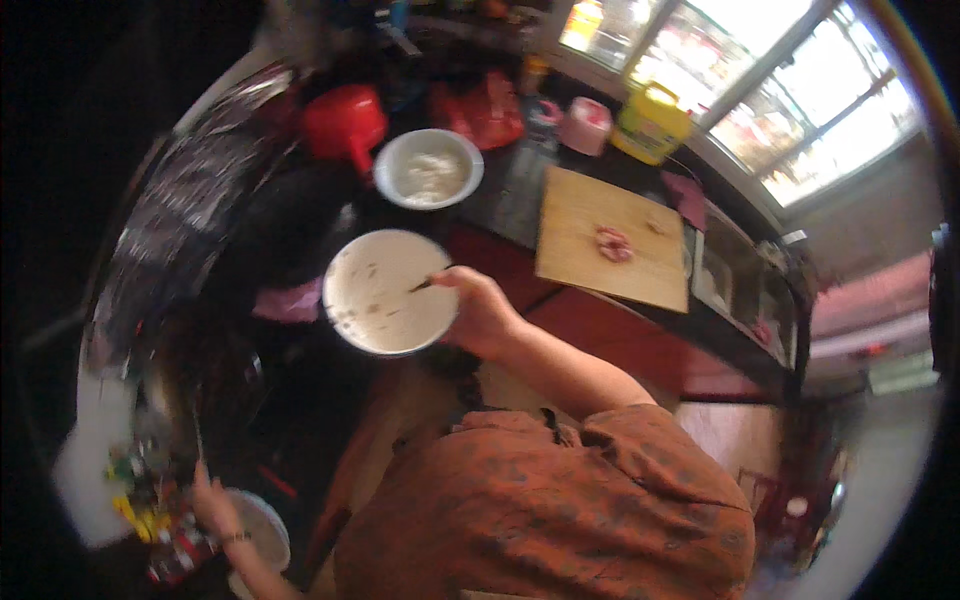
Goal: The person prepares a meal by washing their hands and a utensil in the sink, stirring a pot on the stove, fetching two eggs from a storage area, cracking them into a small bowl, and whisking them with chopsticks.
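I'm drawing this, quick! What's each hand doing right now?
Left hand: closed around a thin utensil handle.
Right hand: closed on the side of a white bowl.

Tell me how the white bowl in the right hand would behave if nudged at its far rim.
The white bowl would probably stay stiff: its round rim shows no sag, though the right hand grips only one side. That one-sided grip suggests it may tip or twist when nudged opposite the fingers.
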Available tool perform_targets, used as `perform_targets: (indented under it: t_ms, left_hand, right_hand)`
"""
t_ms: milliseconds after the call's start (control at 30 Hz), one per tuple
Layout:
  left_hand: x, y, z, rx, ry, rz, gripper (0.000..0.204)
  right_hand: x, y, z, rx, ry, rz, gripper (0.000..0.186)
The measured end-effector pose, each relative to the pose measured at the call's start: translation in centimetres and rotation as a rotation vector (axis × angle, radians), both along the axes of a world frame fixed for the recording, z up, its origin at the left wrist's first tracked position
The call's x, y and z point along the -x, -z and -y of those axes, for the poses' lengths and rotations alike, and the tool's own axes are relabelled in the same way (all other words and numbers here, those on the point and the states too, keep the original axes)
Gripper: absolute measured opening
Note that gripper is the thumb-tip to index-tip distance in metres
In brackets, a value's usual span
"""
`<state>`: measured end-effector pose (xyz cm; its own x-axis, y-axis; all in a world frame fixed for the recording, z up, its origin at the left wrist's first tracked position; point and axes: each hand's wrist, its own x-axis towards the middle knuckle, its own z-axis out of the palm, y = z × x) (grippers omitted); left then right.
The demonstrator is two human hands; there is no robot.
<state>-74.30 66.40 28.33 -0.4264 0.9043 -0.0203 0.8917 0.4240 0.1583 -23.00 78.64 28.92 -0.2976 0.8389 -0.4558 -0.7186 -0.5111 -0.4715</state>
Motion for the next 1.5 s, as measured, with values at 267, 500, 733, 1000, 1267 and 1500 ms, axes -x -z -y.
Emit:
perform_targets:
  t_ms: [267,500,733,1000,1267,1500]
  left_hand:
    - [-2.4,-3.0,3.8,-0.366,0.014,-0.369,0.025]
    - [-4.1,-5.1,4.4,-0.376,-0.205,0.079,0.036]
    - [-16.2,-10.4,3.0,-0.755,-0.565,0.728,0.046]
    - [-13.0,-9.8,9.8,-0.838,-0.621,1.098,0.050]
    - [-15.2,-8.8,11.7,-0.816,-0.830,0.860,0.044]
    - [-15.2,-6.7,12.1,-0.506,-0.456,0.285,0.043]
  right_hand:
    - [-7.6,5.2,1.1,0.003,0.091,0.094,0.048]
    - [-12.7,8.5,-1.7,0.045,0.362,0.249,0.047]
    - [-18.1,13.0,-8.8,0.082,0.536,0.337,0.042]
    - [-21.1,18.1,-15.9,0.233,0.432,0.411,0.036]
    - [-26.2,23.0,-19.2,-0.394,0.202,0.936,0.036]
    - [-28.5,26.1,-22.7,0.057,0.407,0.158,0.033]
